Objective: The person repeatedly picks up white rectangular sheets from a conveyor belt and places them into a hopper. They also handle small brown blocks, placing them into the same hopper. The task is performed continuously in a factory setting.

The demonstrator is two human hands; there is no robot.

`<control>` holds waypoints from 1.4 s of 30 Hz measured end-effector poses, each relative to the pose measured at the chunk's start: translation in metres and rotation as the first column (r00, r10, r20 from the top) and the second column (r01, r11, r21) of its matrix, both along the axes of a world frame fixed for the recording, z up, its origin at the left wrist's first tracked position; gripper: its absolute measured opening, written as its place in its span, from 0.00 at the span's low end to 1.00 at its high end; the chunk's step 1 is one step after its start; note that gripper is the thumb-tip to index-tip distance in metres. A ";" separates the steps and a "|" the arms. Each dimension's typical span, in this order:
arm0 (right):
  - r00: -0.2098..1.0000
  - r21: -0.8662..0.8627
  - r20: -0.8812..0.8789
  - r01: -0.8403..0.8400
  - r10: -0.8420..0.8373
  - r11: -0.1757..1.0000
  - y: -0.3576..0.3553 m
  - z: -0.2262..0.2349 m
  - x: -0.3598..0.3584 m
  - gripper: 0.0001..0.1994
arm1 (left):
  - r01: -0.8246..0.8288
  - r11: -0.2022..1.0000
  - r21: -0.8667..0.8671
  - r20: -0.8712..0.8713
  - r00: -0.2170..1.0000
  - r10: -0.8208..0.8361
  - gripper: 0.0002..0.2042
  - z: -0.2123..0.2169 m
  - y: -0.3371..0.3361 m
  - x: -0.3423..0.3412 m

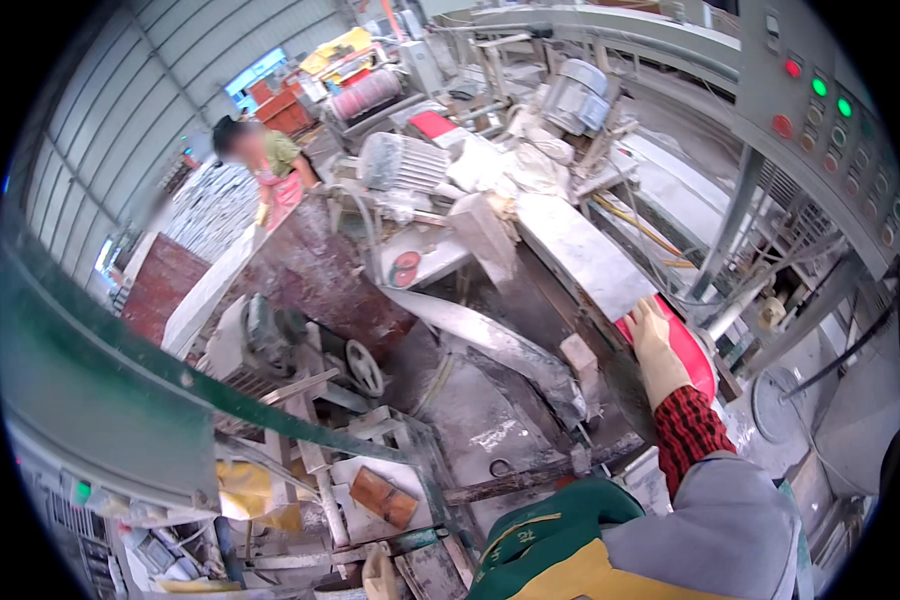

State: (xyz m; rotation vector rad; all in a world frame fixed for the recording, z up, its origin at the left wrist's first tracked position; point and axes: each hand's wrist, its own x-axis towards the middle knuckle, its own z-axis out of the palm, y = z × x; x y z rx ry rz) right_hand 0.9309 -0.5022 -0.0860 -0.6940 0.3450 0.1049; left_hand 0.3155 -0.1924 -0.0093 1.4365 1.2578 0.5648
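Right hand, gloved, lies flat and unclenched on the near end of the grey stone slab, whose long axis runs away from it (left hand not visible; a red guard sits just beside)

Grey motor behind; control panel right; coworker far left.

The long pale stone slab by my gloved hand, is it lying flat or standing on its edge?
Lying flat: the stone slab shows its broad face upward on the machine bed, with the right hand at its near end.
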 end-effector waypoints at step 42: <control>0.340 0.038 -0.256 -0.932 0.905 0.361 0.094 -0.138 -0.213 0.29 | -0.184 0.620 0.763 -0.511 0.417 0.752 0.27 -0.028 0.046 -0.227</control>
